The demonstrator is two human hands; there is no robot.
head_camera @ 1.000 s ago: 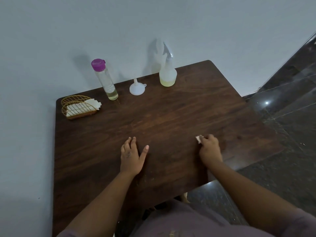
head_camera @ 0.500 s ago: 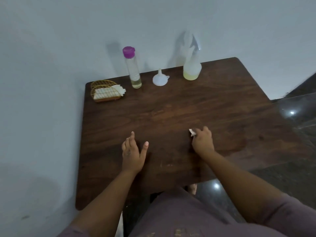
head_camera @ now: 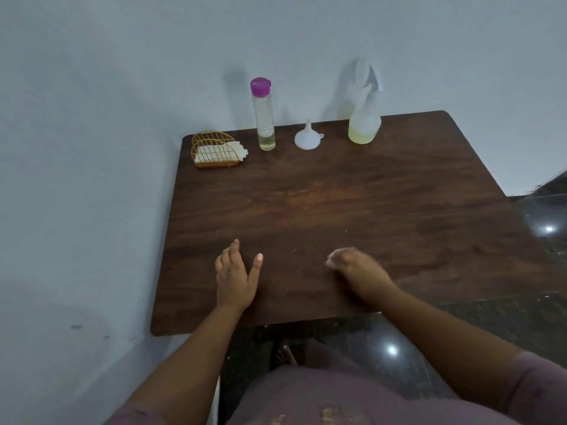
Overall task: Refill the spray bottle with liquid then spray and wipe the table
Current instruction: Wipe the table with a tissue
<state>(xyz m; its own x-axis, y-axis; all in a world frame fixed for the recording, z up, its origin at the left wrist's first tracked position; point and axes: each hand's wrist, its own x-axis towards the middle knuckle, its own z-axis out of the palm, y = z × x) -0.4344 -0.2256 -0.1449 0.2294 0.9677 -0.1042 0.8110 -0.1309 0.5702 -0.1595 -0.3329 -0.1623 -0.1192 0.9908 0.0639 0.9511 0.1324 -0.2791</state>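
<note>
The right hand [head_camera: 357, 268] is sweeping leftward along the near part of the table [head_camera: 352, 204] — half a second back it sat farther from the left hand [head_camera: 236, 277], and now the gap between them has narrowed. It's blurred with motion, fingers curled over a small white wad, the tissue [head_camera: 333, 261], which pokes out just ahead of the knuckles and touches the wood. That reads as the wiping stroke under way, so I'd judge the refill and spray are done and this is the closing stage.

The left hand lies flat, fingers straight and thumb splayed wide, holding nothing — bracing on the wood.

Well beyond the fingertips, along the wall, stand the spray bottle [head_camera: 364, 124] with pale yellow liquid low in it, the funnel [head_camera: 307, 138] mouth-down, the purple-capped bottle [head_camera: 263, 118] and the napkin rack [head_camera: 216, 150].

Hard to make out: how much tissue is tucked under the right palm, and the sprayer's head, which washes into the pale wall. No wet patch shows on the dark wood.
</note>
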